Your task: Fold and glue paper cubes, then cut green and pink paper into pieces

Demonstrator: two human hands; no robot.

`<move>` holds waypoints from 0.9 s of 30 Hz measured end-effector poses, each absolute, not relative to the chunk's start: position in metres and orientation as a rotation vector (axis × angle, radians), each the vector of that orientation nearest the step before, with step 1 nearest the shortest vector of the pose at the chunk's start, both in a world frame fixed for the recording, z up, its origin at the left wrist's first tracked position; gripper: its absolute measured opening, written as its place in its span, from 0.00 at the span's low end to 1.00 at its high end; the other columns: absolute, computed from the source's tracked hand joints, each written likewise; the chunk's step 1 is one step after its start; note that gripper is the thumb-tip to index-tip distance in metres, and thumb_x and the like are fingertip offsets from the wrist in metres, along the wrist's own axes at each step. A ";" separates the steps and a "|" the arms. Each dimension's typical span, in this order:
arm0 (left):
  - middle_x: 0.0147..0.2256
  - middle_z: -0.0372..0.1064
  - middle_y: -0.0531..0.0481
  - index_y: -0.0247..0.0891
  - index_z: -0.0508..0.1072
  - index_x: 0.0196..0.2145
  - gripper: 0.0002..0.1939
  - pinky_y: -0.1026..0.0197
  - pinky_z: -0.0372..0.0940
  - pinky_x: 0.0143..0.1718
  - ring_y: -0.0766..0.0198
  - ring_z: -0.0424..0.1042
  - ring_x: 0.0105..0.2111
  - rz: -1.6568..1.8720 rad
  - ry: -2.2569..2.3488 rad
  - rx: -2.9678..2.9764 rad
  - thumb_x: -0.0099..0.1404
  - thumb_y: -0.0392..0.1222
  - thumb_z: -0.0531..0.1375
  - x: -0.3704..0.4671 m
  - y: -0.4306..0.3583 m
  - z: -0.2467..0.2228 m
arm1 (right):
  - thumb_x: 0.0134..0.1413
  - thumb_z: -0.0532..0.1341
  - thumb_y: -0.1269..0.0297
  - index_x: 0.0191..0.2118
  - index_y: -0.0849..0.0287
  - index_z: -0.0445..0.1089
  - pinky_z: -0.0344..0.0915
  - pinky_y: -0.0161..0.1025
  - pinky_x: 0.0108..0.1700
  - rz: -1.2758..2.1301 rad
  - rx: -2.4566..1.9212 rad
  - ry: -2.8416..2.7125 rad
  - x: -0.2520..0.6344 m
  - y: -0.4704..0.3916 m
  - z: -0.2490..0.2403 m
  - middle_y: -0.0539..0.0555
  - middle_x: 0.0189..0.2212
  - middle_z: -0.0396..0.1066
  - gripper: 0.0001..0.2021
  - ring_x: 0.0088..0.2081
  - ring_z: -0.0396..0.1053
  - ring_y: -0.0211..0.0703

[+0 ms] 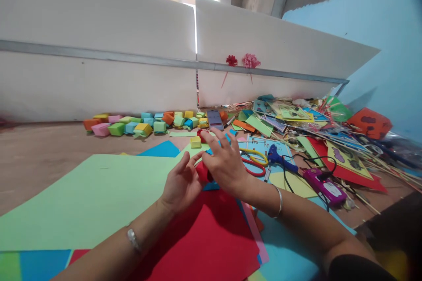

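Note:
A small folded piece of red paper [203,172] is held between my two hands above the coloured sheets. My left hand [182,184] is turned palm up, its fingers against the paper's left side. My right hand [227,164] reaches over from the right; its thumb and lower fingers are at the paper while the other fingers stretch up and apart. The fingers partly hide the paper's shape. Just beyond them lie a yellow paper cube [195,142] and another small red paper piece [199,134]. Beneath my hands is a large red sheet [211,232].
A light green sheet [92,197] spreads to the left. Several coloured paper cubes [116,129] line the back by a phone [215,119]. On the right are scissors [253,169], a blue glue gun [280,158], a purple power strip [325,186] with cords, and piled paper and sticks.

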State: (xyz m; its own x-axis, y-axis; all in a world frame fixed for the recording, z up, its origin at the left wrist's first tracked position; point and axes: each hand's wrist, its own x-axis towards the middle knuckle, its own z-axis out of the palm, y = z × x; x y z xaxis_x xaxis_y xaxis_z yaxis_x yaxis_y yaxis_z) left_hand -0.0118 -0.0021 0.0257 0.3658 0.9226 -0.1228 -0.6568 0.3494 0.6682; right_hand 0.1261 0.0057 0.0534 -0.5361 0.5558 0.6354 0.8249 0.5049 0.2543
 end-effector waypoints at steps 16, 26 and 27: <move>0.34 0.81 0.46 0.35 0.83 0.33 0.24 0.63 0.72 0.42 0.63 0.77 0.34 1.185 0.806 0.679 0.38 0.47 0.78 0.000 -0.006 0.015 | 0.65 0.54 0.72 0.43 0.65 0.77 0.63 0.50 0.55 -0.314 -1.685 -2.381 0.138 0.001 0.100 0.66 0.61 0.63 0.14 0.59 0.60 0.57; 0.30 0.79 0.47 0.33 0.82 0.32 0.20 0.68 0.70 0.33 0.67 0.74 0.29 1.133 0.787 0.642 0.41 0.44 0.78 -0.001 -0.012 0.022 | 0.62 0.55 0.74 0.43 0.65 0.77 0.66 0.55 0.54 -0.408 -1.563 -2.330 0.140 0.008 0.088 0.69 0.59 0.64 0.12 0.58 0.62 0.59; 0.30 0.78 0.48 0.33 0.82 0.33 0.20 0.69 0.70 0.33 0.68 0.74 0.29 1.130 0.785 0.639 0.42 0.44 0.78 -0.001 -0.012 0.021 | 0.62 0.55 0.74 0.43 0.65 0.77 0.66 0.55 0.54 -0.409 -1.553 -2.333 0.141 0.008 0.088 0.69 0.59 0.64 0.12 0.58 0.62 0.59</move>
State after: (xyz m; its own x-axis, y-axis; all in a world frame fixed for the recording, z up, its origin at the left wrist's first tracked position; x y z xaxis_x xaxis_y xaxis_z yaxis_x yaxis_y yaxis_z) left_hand -0.0012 -0.0124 0.0213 0.2218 0.9500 -0.2199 -0.5377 0.3073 0.7851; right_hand 0.1410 0.0081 0.0880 -0.3653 0.8380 0.4054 0.9259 0.3721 0.0651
